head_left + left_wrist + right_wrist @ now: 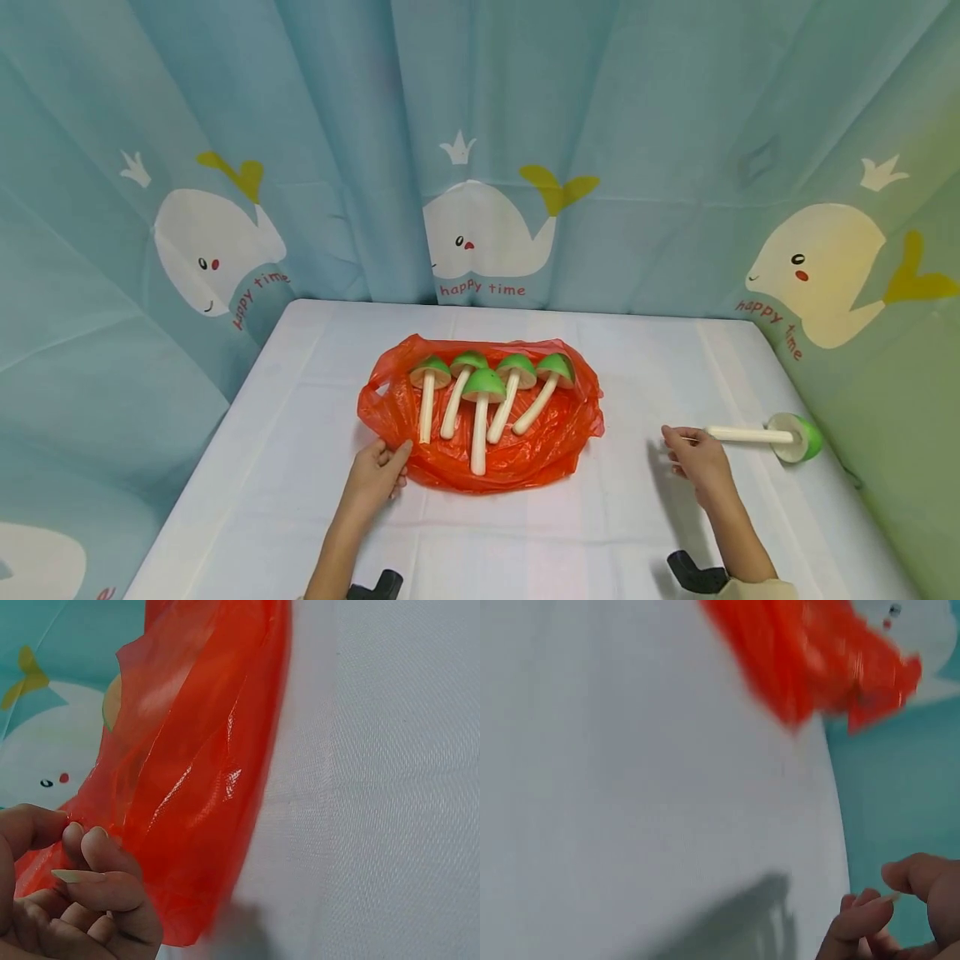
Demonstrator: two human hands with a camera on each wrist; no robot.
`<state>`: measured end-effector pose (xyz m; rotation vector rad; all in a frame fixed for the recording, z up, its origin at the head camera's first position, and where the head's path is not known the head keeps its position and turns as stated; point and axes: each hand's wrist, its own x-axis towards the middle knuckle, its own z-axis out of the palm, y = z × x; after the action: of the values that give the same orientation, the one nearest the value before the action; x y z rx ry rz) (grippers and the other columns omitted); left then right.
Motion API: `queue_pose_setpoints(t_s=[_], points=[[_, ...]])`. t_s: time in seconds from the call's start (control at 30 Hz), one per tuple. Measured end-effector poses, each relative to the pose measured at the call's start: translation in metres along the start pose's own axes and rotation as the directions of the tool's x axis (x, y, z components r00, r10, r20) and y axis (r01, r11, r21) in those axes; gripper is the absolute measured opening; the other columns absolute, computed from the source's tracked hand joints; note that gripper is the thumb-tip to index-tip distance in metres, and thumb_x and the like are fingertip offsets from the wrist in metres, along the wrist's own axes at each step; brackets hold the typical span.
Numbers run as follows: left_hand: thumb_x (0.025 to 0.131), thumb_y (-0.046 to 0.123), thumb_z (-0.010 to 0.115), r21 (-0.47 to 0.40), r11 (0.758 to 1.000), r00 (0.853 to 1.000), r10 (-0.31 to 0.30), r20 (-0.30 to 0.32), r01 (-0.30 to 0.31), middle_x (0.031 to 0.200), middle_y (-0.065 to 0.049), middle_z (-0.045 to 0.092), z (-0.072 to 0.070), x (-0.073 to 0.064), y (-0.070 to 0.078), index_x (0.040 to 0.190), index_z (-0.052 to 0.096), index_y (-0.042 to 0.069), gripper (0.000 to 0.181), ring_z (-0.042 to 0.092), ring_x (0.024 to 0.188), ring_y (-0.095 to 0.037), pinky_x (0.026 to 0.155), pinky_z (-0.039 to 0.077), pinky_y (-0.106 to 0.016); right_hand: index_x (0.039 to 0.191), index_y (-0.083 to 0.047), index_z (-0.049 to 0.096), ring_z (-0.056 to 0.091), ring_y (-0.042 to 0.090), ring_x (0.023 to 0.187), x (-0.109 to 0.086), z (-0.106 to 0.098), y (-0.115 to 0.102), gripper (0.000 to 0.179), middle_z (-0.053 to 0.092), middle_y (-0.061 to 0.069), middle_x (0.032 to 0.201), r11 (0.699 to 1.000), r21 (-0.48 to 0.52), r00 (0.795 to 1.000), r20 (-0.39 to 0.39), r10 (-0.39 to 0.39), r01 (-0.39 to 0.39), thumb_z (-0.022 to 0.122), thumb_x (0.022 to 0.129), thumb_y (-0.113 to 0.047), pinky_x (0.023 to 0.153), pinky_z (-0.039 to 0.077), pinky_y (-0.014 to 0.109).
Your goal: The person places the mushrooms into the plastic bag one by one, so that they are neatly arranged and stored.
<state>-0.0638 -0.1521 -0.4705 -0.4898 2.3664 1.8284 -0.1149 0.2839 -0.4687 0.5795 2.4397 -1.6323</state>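
Note:
A red plastic bag (540,467) lies spread on the white table, with several toy mushrooms on it, green-capped with pale stems; the front one (480,425) sits lowest. At the bag's near left edge my left hand (375,475) pinches the plastic between thumb and fingers. The left wrist view shows the red film (202,750) pulled up at these fingertips. Farther right, a single mushroom (798,437) lies on its side, stem toward the left. My right hand (699,458) hovers by that stem's end, fingers loosely bent; in the right wrist view nothing sits between thumb and fingers.
Blue curtains (345,167) printed with whales hang behind and along both sides of the table (315,375). A green-tinted curtain part (907,433) runs close to the lone mushroom's cap. Dark wrist devices (697,573) show at both forearms.

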Motion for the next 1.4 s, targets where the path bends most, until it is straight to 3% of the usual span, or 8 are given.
queue_pose_setpoints(t_s=[0.23,0.4,0.47,0.57,0.7,0.8,1.27,1.4], points=[[0.094,0.025,0.059,0.004,1.0,1.0,0.006,0.003,-0.006,0.063,-0.005,0.052,0.0,0.0,0.001,0.087,0.05,0.0,0.027,0.046,0.049,-0.014,0.043,0.04,-0.019,0.115,0.017,0.049,0.057,0.009,0.054,0.003,-0.029,0.012,0.051,0.062,0.003,0.069,0.991,-0.131,0.97,-0.241,-0.016,-0.016,0.056,0.093,-0.029,0.051,0.049,0.023],[0.094,0.026,0.059,0.004,1.0,1.0,0.005,0.008,-0.005,0.063,-0.005,0.052,0.0,0.0,0.001,0.088,0.051,0.001,0.028,0.046,0.049,-0.015,0.043,0.04,-0.019,0.104,0.014,0.059,0.056,0.009,0.049,0.006,-0.038,0.019,0.049,0.061,0.0,0.06,0.976,-0.213,0.947,-0.32,-0.033,-0.038,0.058,0.091,-0.033,0.047,0.042,0.025],[0.094,0.026,0.058,0.003,1.0,1.0,0.001,0.005,-0.001,0.064,-0.005,0.052,0.0,0.001,0.001,0.088,0.051,0.001,0.027,0.045,0.049,-0.014,0.043,0.04,-0.019,0.096,0.014,0.06,0.055,0.008,0.049,0.009,-0.04,0.021,0.046,0.059,-0.001,0.059,0.99,-0.139,0.951,-0.309,-0.006,-0.038,0.059,0.091,-0.031,0.047,0.044,0.023],[0.094,0.026,0.058,0.007,1.0,1.0,0.004,-0.002,-0.004,0.064,-0.006,0.052,-0.002,0.001,0.0,0.088,0.051,0.001,0.027,0.045,0.049,-0.014,0.043,0.04,-0.019,0.084,0.01,0.059,0.053,0.006,0.049,0.014,-0.042,0.022,0.036,0.057,-0.002,0.057,0.994,0.087,0.964,-0.251,0.092,-0.072,0.06,0.091,-0.025,0.046,0.047,0.021],[0.094,0.026,0.059,0.007,1.0,1.0,0.009,-0.005,-0.009,0.063,-0.006,0.053,-0.002,0.0,0.001,0.087,0.051,0.001,0.027,0.046,0.049,-0.014,0.043,0.04,-0.019,0.081,0.0,0.053,0.051,0.003,0.049,0.022,-0.043,0.025,0.024,0.056,-0.004,0.056,0.932,0.332,0.96,-0.182,0.213,-0.144,0.062,0.09,-0.02,0.045,0.048,0.019],[0.094,0.026,0.06,-0.008,1.0,1.0,0.018,0.001,-0.018,0.063,-0.006,0.052,-0.002,-0.001,0.002,0.087,0.05,0.001,0.028,0.046,0.049,-0.014,0.043,0.04,-0.02,0.084,0.0,0.05,0.052,0.003,0.049,0.025,-0.044,0.027,0.022,0.056,-0.003,0.057,0.915,0.365,0.954,-0.173,0.245,-0.169,0.062,0.09,-0.019,0.046,0.048,0.018],[0.094,0.025,0.059,-0.031,0.999,1.0,0.017,0.005,-0.017,0.064,-0.007,0.052,0.0,-0.001,0.004,0.087,0.05,0.001,0.028,0.048,0.051,-0.015,0.043,0.039,-0.019,0.083,0.0,0.051,0.051,0.004,0.048,0.03,-0.041,0.031,0.015,0.053,-0.002,0.056,0.909,0.386,0.943,-0.216,0.255,-0.157,0.056,0.09,-0.012,0.045,0.048,0.019],[0.094,0.026,0.059,-0.034,0.999,1.0,0.022,0.013,-0.021,0.065,-0.007,0.052,0.0,-0.001,0.004,0.087,0.05,0.0,0.028,0.047,0.052,-0.016,0.043,0.039,-0.019,0.075,-0.003,0.052,0.051,0.004,0.046,0.029,-0.041,0.03,0.016,0.054,-0.003,0.055,0.886,0.436,0.935,-0.224,0.275,-0.157,0.052,0.089,-0.012,0.044,0.047,0.018]])
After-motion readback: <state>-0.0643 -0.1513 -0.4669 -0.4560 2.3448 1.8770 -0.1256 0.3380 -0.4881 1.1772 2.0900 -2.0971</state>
